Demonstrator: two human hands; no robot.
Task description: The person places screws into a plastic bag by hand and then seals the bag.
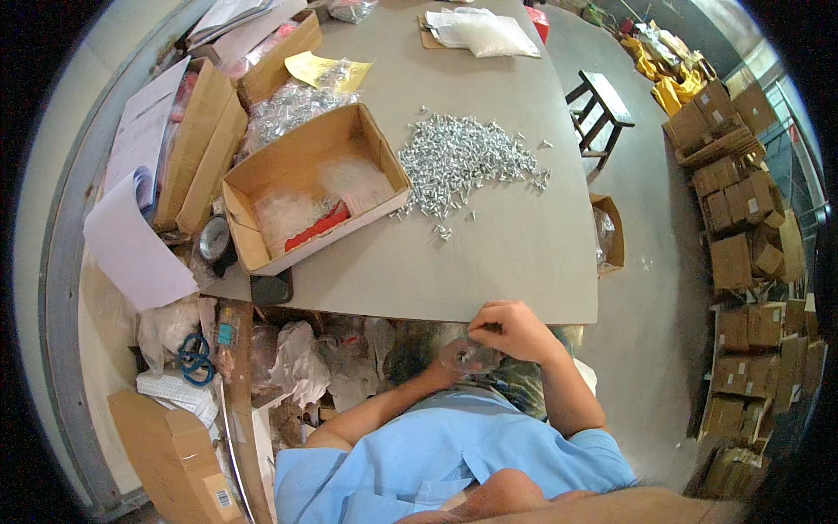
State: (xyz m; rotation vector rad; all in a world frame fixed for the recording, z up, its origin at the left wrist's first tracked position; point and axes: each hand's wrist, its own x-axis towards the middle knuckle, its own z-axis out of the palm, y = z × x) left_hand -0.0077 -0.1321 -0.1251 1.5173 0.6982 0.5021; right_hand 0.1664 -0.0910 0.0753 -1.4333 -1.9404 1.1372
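Observation:
Just below the table's front edge, my left hand (440, 375) holds a clear plastic bag (472, 356) in front of my body. My right hand (517, 332) is above the bag's mouth, fingers curled together in a pinch. Whatever is between those fingertips is hidden. On the table ahead lies a loose pile of small silver screws (463, 162), with a few strays around its edge. Left of the pile stands an open cardboard box (262, 249) holding clear bags and something red (316, 225).
Papers (140, 244), bagged parts (297, 109) and more cartons (205, 144) crowd the table's left side. White bags (489, 33) lie at the far end. A stool (602, 105) and a floor box (611, 231) stand right; stacked cartons (742, 262) line the far right.

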